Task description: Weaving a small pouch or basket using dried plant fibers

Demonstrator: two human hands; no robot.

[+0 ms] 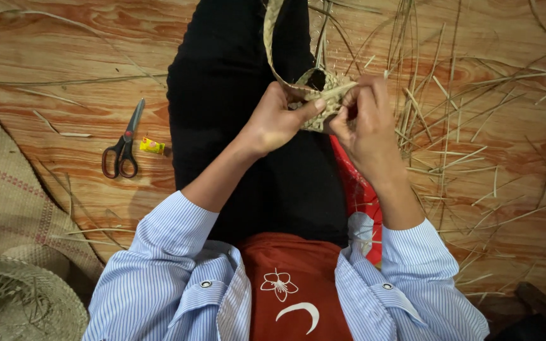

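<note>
Left hand (276, 123) and right hand (364, 117) both clamped on woven straw piece (320, 95) between them; braided strip (272, 44) runs away from body; scissors (121, 148) on floor, left side.

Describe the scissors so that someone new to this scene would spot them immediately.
Start at the wooden floor left of the person's black-clad leg. The scissors lie there closed, blades pointing away, beside a small yellow object. Their dark red handle loops and metal blades stand out among pale straw strands.
</note>
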